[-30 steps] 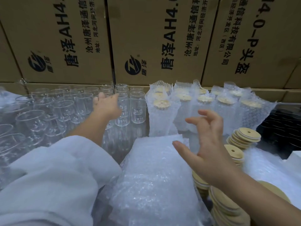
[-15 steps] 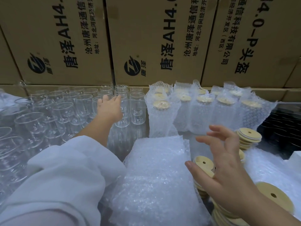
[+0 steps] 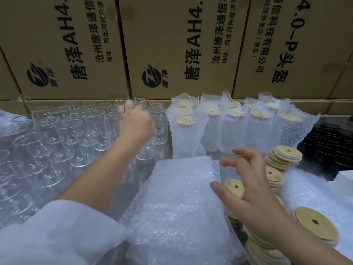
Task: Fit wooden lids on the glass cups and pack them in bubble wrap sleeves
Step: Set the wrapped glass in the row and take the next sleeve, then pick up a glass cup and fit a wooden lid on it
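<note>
Now fetching: your left hand [image 3: 134,124] reaches among cups [image 3: 93,123], grip unclear. Your right hand [image 3: 254,190] hovers spread over lids [image 3: 232,186]; pinch one.

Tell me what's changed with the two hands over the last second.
The left hand reached farther back among the glass cups; whether it grips one is hidden. The right hand dropped toward the stack of wooden lids, fingers spread, holding nothing yet. The wrapped cups and the bubble wrap sleeves stayed put.
</note>
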